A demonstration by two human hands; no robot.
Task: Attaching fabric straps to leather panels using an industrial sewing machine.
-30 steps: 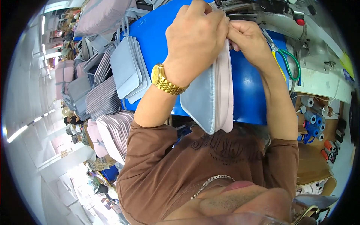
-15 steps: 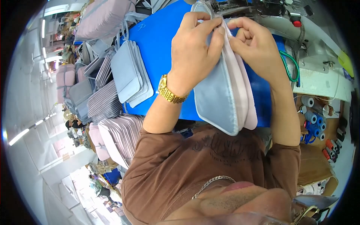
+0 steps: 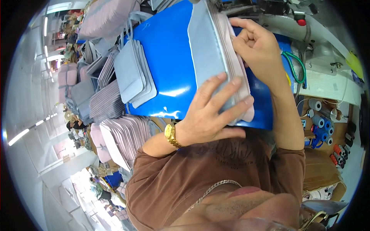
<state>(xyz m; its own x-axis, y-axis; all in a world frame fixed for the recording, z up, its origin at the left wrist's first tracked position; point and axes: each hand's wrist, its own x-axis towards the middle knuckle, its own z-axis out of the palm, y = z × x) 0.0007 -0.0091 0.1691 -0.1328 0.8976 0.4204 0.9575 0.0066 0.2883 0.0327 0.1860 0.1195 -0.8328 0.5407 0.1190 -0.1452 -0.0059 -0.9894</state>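
Observation:
A long layered fabric piece (image 3: 210, 50), grey-blue on the left with pale pink layers along its right side, lies lengthwise on the blue work surface (image 3: 165, 50). Spread fingers of my left hand (image 3: 216, 109) rest flat on its near end; that hand is open, and a gold watch (image 3: 170, 134) is on its wrist. My right hand (image 3: 256, 50) is curled at the pink right edge, pinching it between thumb and fingers higher up. The thumb tip is partly hidden by the fabric. The far end of the piece runs under dark machine parts (image 3: 269, 5).
Left of the piece lies a small stack of grey panels (image 3: 133, 71). Beyond are striped bundles (image 3: 106, 102) and a pink-and-white stack (image 3: 125, 138). Green-handled scissors (image 3: 295, 67) lie at the right, above thread spools (image 3: 327, 127). A red knob (image 3: 301, 22) sits by the machine.
My left hand has let go of the far edge, moved toward me and spread over the near end. The fabric piece now lies flatter and farther away. My right hand stays at the pink edge.

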